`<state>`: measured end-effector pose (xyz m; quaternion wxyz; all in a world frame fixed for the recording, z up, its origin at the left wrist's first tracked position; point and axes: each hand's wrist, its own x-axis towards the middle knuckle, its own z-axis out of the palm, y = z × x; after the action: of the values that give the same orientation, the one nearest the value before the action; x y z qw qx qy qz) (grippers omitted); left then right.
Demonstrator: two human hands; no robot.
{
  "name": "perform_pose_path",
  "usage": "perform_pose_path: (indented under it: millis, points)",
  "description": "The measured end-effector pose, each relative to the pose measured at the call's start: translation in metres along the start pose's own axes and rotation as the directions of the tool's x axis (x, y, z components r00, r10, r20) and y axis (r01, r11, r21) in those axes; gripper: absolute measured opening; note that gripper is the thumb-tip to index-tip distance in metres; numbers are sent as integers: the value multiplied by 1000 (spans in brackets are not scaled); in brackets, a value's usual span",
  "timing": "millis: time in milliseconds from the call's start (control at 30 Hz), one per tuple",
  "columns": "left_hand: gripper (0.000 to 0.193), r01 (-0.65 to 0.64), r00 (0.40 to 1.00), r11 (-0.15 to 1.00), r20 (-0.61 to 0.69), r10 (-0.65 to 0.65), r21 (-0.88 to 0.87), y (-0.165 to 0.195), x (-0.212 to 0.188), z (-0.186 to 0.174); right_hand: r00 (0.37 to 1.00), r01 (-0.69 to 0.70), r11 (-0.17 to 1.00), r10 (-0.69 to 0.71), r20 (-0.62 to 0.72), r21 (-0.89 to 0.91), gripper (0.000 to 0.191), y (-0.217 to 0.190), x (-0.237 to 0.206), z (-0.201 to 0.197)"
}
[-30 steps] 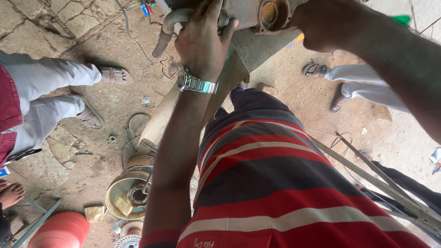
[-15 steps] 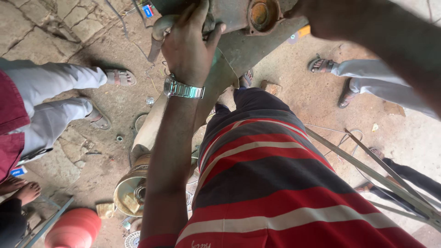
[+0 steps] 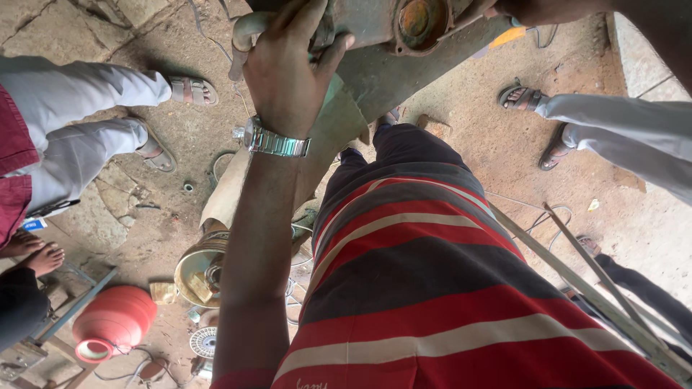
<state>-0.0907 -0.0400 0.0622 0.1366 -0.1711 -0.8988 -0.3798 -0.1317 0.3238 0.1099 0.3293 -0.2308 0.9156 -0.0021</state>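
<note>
Two hands are up on a grimy metal machine part [image 3: 375,21] at the top of the view, directly above the person's red-and-dark striped shirt [image 3: 432,288]. The left hand [image 3: 288,72], with a steel wristwatch [image 3: 277,142] on its wrist, is clamped over the part's left end, fingers curled onto the casing beside a bent grey pipe [image 3: 241,36]. The right hand [image 3: 537,9] touches the part's right end at the very top edge; it is cut off by the frame, so whether it grips cannot be told. A rusty round cap [image 3: 414,18] shows on the part between the two hands. Compared with a second ago, the part and both hands sit higher and closer to the top edge, and the left arm reads more upright. Below, on the dirt floor [image 3: 504,144], lie a round brass-coloured motor housing [image 3: 198,270] and a red pot [image 3: 115,320], which now show further up the view than before. Other people's sandalled feet [image 3: 191,90] stand at the left and at the right [image 3: 522,97], much as earlier.
</note>
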Motion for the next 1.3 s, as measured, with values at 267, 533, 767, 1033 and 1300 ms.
perform_pose_path:
  millis: [267, 533, 767, 1033, 1300]
  points:
    - [62, 69, 998, 998, -6, -69, 3, 9, 2, -1, 994, 70, 956, -90, 57, 284, 36, -13, 16, -1]
    - [60, 37, 999, 998, 18, -38, 50, 17, 8, -1, 926, 305, 947, -271, -261, 100, 44, -11, -14, 13]
    - [58, 67, 996, 997, 52, -69, 24, 19, 16, 1, 837, 444, 832, -253, -486, 332, 43, -22, -13, 38]
    - [57, 103, 993, 994, 61, -105, 31, 29, 18, 2, 841, 383, 855, -167, -514, 349, 46, -40, -17, 39]
    - [57, 128, 989, 992, 79, -128, 11, 35, 21, 2, 853, 274, 896, -58, -519, 349, 54, -53, -27, 55]
